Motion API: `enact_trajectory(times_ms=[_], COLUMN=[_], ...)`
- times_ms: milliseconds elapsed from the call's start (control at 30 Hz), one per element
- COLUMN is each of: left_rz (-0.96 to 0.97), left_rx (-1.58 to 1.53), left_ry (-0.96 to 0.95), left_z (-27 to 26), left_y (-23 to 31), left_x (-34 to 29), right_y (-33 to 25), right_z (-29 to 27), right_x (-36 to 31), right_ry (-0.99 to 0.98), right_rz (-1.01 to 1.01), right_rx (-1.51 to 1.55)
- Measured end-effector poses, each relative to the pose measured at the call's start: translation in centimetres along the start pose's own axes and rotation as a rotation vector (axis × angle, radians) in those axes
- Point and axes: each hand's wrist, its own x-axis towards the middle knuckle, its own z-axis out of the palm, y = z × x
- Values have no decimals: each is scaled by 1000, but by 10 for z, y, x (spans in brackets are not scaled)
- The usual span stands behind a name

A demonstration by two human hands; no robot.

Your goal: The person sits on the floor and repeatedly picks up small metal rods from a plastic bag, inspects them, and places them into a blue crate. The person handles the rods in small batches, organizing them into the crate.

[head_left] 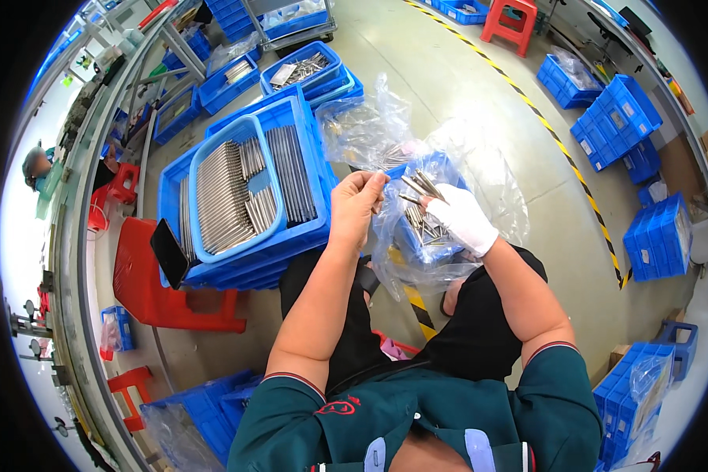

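My right hand (459, 219), in a white glove with bare fingertips, grips several slim metal rods (423, 185) that fan out toward the left. Just across from their ends, my bare left hand (357, 203) is closed in a pinch; whatever lies between its fingers is too small and hidden to name. Below both hands stands a blue bin (451, 253) lined with a clear plastic bag (396, 271), with loose metal rods (426, 230) inside. To the left, a light blue tray (200, 177) with neat rows of metal rods (226, 193) rests on a larger blue crate (322, 175).
Darker long rods (290, 173) line the crate's right side. A phone-like black panel (168, 253) leans at its front left corner, near a red stool (138, 271). Further blue bins (303, 67) stand beyond. Loose plastic bags (366, 122) lie ahead. Yellow-black tape (527, 98) marks the floor.
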Motion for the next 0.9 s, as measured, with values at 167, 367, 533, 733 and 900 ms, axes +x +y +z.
enact_trajectory(times_ms=[167,367,533,733,900], left_rz=[-122,-153,-189,-177,-198], left_rx=[-179,-131,-165,-60,-45], left_ry=[-138,-231,-247,-271,-316], left_z=[1,-7,-8,-9,-8], left_y=[-1,-1,-1,2,1], left_x=[-1,2,2,1,-1], right_y=[-8,-22,-20,-18,-17], right_z=[1,-3,-8,-11,-11], right_x=[-3,-7,-6,-6,-7], right_ry=[-144,-186,-200,-227,-241], right_rz=[136,191,191,195,224], right_rx=[143,168,176,142,287])
